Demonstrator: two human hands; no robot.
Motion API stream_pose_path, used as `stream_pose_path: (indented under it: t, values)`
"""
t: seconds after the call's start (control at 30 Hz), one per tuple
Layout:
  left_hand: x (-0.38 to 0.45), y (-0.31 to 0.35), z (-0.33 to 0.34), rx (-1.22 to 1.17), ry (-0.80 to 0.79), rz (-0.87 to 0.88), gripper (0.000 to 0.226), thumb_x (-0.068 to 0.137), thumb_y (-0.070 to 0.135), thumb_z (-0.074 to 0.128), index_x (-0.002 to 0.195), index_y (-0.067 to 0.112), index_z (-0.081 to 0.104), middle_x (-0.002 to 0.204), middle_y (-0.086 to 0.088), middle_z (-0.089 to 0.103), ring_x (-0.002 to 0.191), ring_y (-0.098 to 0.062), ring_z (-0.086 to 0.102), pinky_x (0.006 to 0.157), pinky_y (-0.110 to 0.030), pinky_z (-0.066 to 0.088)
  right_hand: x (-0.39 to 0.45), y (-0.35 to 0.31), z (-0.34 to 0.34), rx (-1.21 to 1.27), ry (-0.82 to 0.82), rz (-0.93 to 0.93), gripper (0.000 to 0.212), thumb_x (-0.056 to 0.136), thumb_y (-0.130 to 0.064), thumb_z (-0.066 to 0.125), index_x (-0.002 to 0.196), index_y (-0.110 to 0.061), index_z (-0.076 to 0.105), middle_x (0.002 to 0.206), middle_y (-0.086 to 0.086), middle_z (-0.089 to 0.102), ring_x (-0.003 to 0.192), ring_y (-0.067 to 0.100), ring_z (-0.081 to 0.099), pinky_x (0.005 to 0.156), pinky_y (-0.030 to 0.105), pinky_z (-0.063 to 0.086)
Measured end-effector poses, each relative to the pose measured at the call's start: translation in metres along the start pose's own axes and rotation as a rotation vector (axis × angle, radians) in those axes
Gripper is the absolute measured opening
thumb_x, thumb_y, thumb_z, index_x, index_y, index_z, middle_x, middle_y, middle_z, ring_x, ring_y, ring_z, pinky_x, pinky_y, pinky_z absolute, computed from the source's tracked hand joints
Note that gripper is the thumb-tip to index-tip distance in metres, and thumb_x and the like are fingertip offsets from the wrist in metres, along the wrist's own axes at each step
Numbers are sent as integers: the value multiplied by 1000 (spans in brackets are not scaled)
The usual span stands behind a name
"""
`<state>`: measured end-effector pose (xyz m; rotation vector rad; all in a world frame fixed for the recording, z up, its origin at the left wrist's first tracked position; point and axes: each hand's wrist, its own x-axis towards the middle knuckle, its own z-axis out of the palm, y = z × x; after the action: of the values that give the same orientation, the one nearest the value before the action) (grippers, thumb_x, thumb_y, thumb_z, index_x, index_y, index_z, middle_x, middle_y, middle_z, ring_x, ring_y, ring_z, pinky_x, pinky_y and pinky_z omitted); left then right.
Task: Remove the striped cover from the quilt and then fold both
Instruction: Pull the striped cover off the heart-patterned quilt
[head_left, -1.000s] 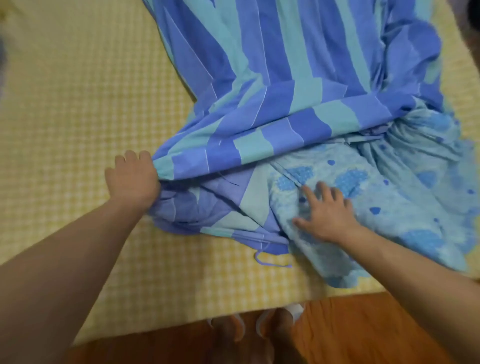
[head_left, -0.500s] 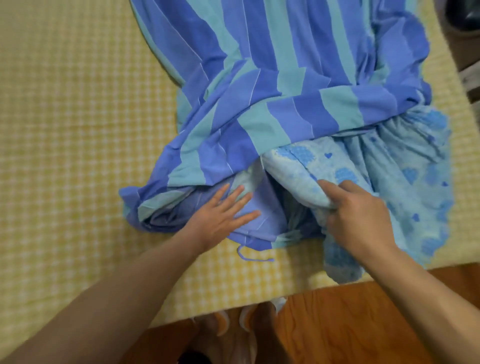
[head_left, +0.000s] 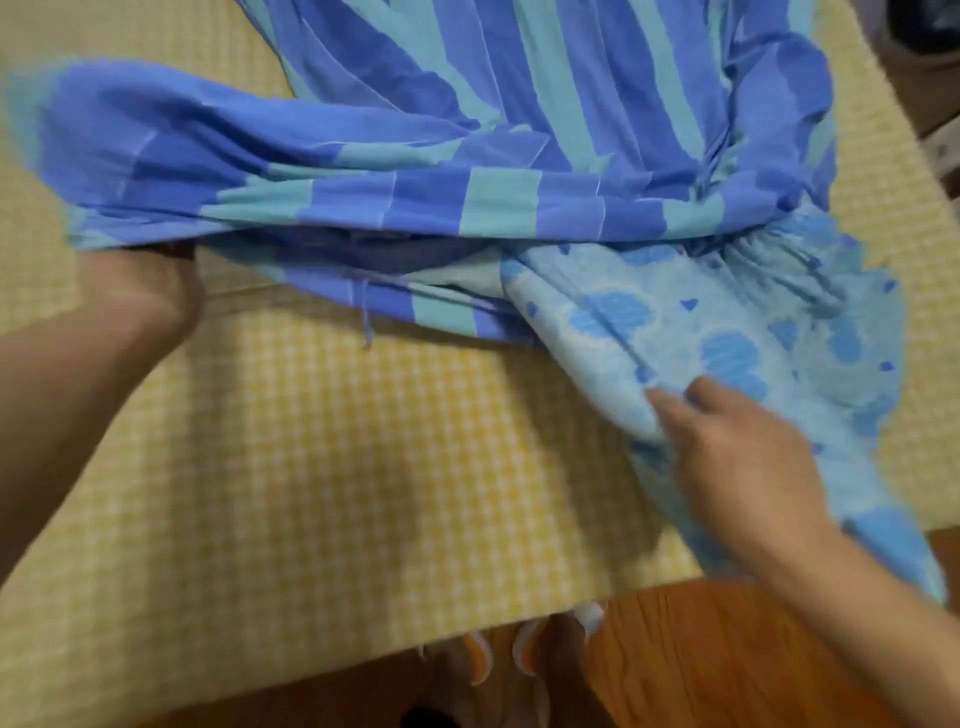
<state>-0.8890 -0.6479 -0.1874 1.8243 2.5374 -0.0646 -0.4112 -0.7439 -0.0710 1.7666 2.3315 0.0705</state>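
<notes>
On the yellow checked bed, left hand under striped cover edge, grip hidden, cannot tell, right hand pinching heart-print quilt beside it.

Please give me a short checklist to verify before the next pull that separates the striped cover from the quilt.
1. Left hand holds the striped cover edge: ok, fingers hidden under cloth.
2. Right hand grips the quilt: ok.
3. Cover opening spread wide: ok.
4. Quilt fully out: not ok, its far part is inside.
5. Cover tie hangs loose: ok.
6. Inner ties undone: cannot tell.
</notes>
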Motion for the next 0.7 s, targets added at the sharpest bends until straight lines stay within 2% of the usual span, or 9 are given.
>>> stream_pose_path:
  t: [0.1,0.17,0.2,0.27,0.33,0.4,0.47,0.6,0.7]
  values:
    - [-38,29,9,45,-210,71,57,89,31,47,140,5,45,135,-33,48,122,-50,48,107,-57,36,-30,-66,40,255,-325,-227,52,76,-15,60,127,-23,56,100,4,57,81,30,64,63,37,51]
    - [-90,75,24,-184,-551,97,64,89,48,44,139,9,46,141,-24,48,131,-40,44,111,-48,35,-41,-94,54,600,-736,-366,37,87,-24,53,123,-29,58,111,-9,61,99,17,64,85,26,50]
    - [-117,100,27,-362,-672,35,61,93,47,47,140,8,48,141,-20,51,130,-36,46,109,-42,37,-41,-96,59,721,-783,-362,35,90,-29,52,123,-29,60,113,-14,62,103,10,62,91,21,46]
    - [-156,141,20,-711,-700,-146,41,98,36,56,129,10,60,124,-9,64,110,-23,60,91,-29,44,-27,-79,72,783,-421,-187,37,88,-31,49,121,-25,64,118,-6,61,110,17,58,100,27,43]
    - [-187,169,22,-956,-669,-302,21,97,34,59,108,18,67,98,4,67,82,-7,60,70,-21,45,-2,-37,94,698,-91,173,45,86,-33,53,128,-17,60,127,8,55,116,31,53,104,34,37]
    - [-206,192,25,-1136,-772,-392,17,97,36,59,94,20,67,89,5,68,76,-8,61,75,-30,53,19,6,108,665,-261,497,77,84,-47,67,147,-14,38,143,16,46,129,35,46,111,41,34]
    - [-214,209,20,-1288,-945,-439,20,99,38,56,96,20,65,96,-1,68,81,-15,64,79,-35,54,24,29,129,867,-491,683,104,69,-60,78,151,-19,28,137,11,56,118,30,59,102,48,48]
    - [-212,225,6,-1403,-1156,-458,40,93,54,58,113,20,65,106,1,73,97,-18,69,89,-35,53,6,-12,99,940,-535,418,38,84,-41,67,116,-22,63,107,-2,72,100,19,68,90,40,54]
    - [-210,192,-18,-1640,-1143,-492,50,90,44,66,123,7,64,112,-12,73,98,-26,72,84,-39,59,-18,-80,49,1271,-600,162,31,92,-36,61,119,-24,64,111,-6,73,104,14,68,94,42,53]
